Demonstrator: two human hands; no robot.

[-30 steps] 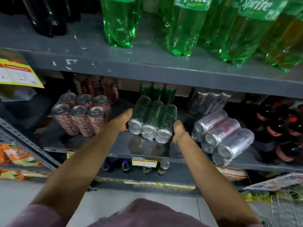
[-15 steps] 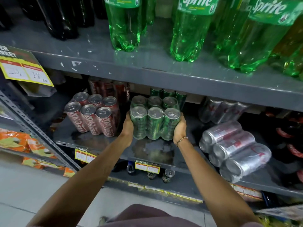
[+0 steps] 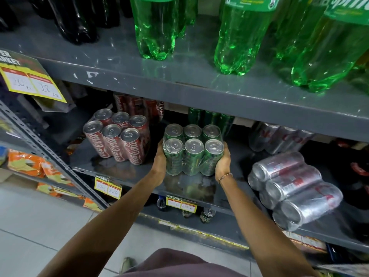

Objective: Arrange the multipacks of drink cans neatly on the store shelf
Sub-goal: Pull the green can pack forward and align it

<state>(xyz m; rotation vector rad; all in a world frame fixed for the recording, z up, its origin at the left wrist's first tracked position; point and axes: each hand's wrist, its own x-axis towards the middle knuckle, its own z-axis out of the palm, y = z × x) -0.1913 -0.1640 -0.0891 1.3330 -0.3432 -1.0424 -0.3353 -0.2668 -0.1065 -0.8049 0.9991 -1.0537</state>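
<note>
A shrink-wrapped multipack of green cans (image 3: 192, 151) stands upright on the grey middle shelf (image 3: 127, 172), tops facing up. My left hand (image 3: 160, 158) presses its left side and my right hand (image 3: 222, 163) presses its right side. To its left stands a red cola multipack (image 3: 119, 139), upright. On the right, a silver can multipack (image 3: 293, 186) lies on its side near the shelf's front edge. More green cans (image 3: 209, 116) and a second silver pack (image 3: 279, 136) sit behind, partly hidden under the upper shelf.
Large green soda bottles (image 3: 239, 37) and dark bottles (image 3: 75, 19) stand on the upper shelf (image 3: 179, 90). Yellow price tags (image 3: 107, 185) hang from the shelf edges. Orange snack bags (image 3: 28, 162) fill a rack at left. Single cans (image 3: 207, 214) stand on the lower shelf.
The green multipack went from lying on its side to standing upright, and both hands set it down on the shelf beside the red pack.
</note>
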